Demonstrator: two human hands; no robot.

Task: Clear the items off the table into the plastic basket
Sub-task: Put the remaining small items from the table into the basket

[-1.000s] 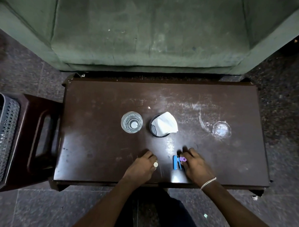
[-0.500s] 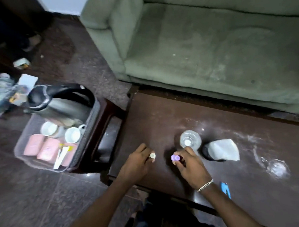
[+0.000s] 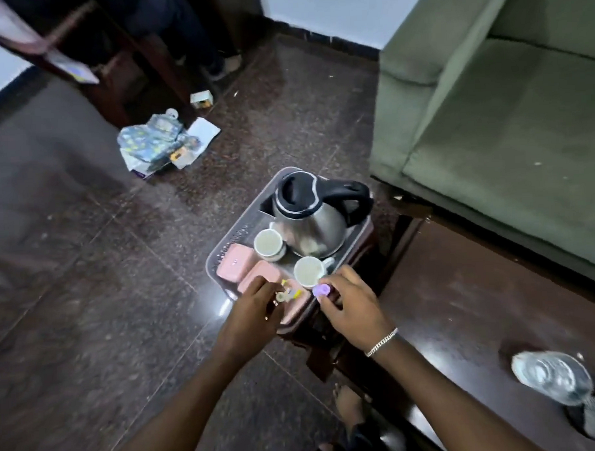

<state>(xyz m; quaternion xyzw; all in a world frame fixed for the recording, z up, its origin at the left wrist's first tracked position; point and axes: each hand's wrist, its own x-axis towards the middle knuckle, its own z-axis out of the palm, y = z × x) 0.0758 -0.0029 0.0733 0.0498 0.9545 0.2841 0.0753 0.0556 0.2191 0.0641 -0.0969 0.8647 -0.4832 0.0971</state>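
Purple cap (image 3: pixel 321 290) pinched in the right hand (image 3: pixel 352 306), over the basket (image 3: pixel 226 248).
Left hand (image 3: pixel 254 312) is curled shut on a small pale bit (image 3: pixel 280 297) above the pink boxes (image 3: pixel 235 267). Both hands sit close together but apart. A kettle (image 3: pixel 309 218) and two cups (image 3: pixel 268 243) fill the basket. One glass (image 3: pixel 551 376) stands on the dark worktop (image 3: pixel 463 306).

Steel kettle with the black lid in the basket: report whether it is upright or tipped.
Upright. The steel kettle stands on its base inside the plastic basket, black lid on top, shut.
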